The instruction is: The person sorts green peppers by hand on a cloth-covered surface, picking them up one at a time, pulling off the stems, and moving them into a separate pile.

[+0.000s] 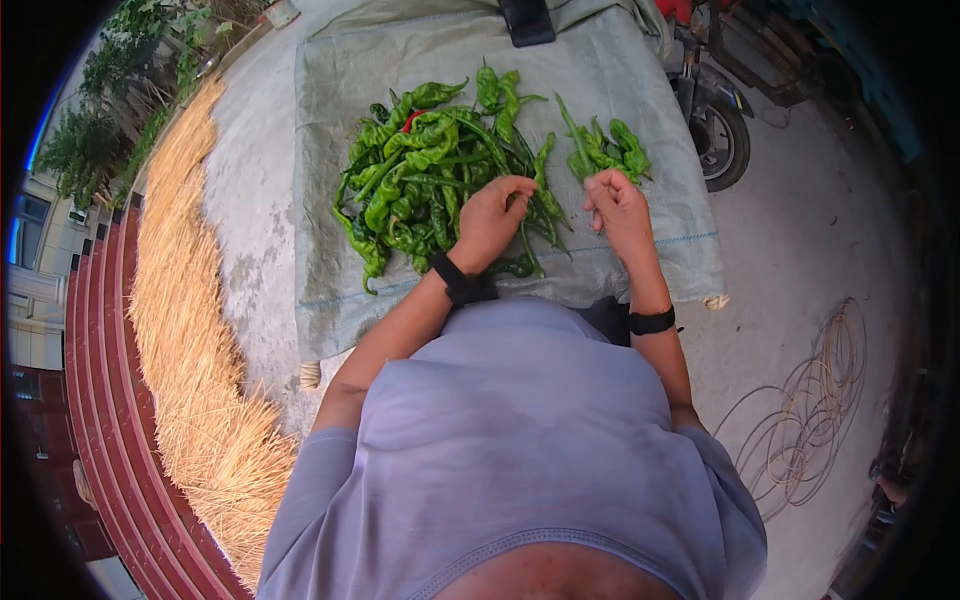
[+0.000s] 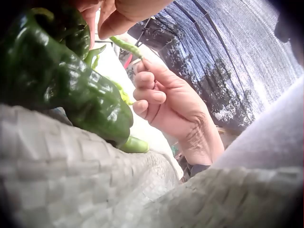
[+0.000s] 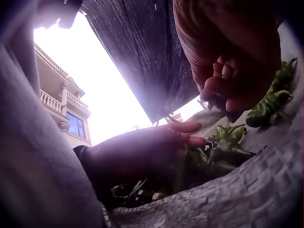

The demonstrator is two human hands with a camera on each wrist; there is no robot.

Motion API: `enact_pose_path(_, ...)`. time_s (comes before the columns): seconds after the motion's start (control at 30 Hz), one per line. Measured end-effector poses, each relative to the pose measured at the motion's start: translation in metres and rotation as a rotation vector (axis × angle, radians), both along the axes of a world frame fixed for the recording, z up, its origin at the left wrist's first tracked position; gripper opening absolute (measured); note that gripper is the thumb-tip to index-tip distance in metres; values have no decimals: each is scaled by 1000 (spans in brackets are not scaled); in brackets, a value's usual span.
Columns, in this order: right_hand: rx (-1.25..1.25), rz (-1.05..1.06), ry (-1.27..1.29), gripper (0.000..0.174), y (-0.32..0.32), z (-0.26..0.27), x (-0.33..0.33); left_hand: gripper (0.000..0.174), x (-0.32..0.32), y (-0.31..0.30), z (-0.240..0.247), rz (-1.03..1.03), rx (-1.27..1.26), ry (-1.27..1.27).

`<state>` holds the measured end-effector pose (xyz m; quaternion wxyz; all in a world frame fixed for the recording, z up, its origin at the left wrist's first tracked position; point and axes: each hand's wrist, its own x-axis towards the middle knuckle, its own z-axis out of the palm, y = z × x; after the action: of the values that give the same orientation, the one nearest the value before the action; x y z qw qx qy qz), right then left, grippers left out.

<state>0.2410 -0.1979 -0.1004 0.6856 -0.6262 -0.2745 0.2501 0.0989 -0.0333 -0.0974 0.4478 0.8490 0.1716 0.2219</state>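
In the head view my left hand (image 1: pixel 493 215) hovers at the right side of a heap of green peppers (image 1: pixel 420 165), its fingers loosely bent. A slim green pepper (image 2: pixel 126 46) shows in the left wrist view, one end between the thumb and index finger of my right hand (image 2: pixel 175 107). Its other end overlaps the left fingertips there. In the right wrist view the right hand (image 3: pixel 232 52) is curled and dark, hiding what it pinches. A smaller group of peppers (image 1: pixel 625 150) lies just beyond that hand.
The peppers lie on a pale woven sheet (image 1: pixel 330 90), with a dark flat object (image 1: pixel 527 22) at its far edge. One red pepper (image 1: pixel 412 120) shows in the heap. A wheeled vehicle (image 1: pixel 715 130) stands right; straw (image 1: pixel 190 330) lies left; coiled cable (image 1: pixel 810 420) lies right.
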Motion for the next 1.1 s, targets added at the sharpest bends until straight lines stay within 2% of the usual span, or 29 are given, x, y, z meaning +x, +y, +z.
enact_pose_path(0.13, 120, -291, 163, 26, -8, 7, 6, 25, 0, -2, 5, -4, 363, 119)
enact_pose_path(0.2, 98, -359, 242, 32, -10, 7, 8, 27, 0, -2, 0, -38, 477, 9)
enact_pose_path(0.3, -55, -306, -55, 30, -5, -2, 3, 32, -1, -3, -2, -72, 623, -23)
enact_pose_path(0.4, -506, -206, -594, 26, -4, 7, -18, 33, -1, -5, 0, -80, 689, -13)
enact_pose_path(0.5, -654, -69, -816, 20, -2, -14, -26, 32, -2, -6, 2, -79, 701, 9)
enact_pose_path(0.7, -570, -54, -643, 15, -5, -10, -20, 31, -2, -8, 5, -101, 753, 8)
enact_pose_path(0.8, -316, 18, -145, 16, -5, -9, -2, 29, -3, -7, 6, -112, 761, -5)
enact_pose_path(0.9, -11, -4, 76, 20, -8, -2, 10, 32, -5, -11, 10, -128, 748, 34)
enact_pose_path(1.0, 190, -128, 265, 27, -12, 13, 7, 36, -6, -14, 9, -114, 769, 6)
enact_pose_path(1.1, 378, -131, 520, 34, -16, 21, 6, 36, -5, -14, 3, -93, 788, -34)
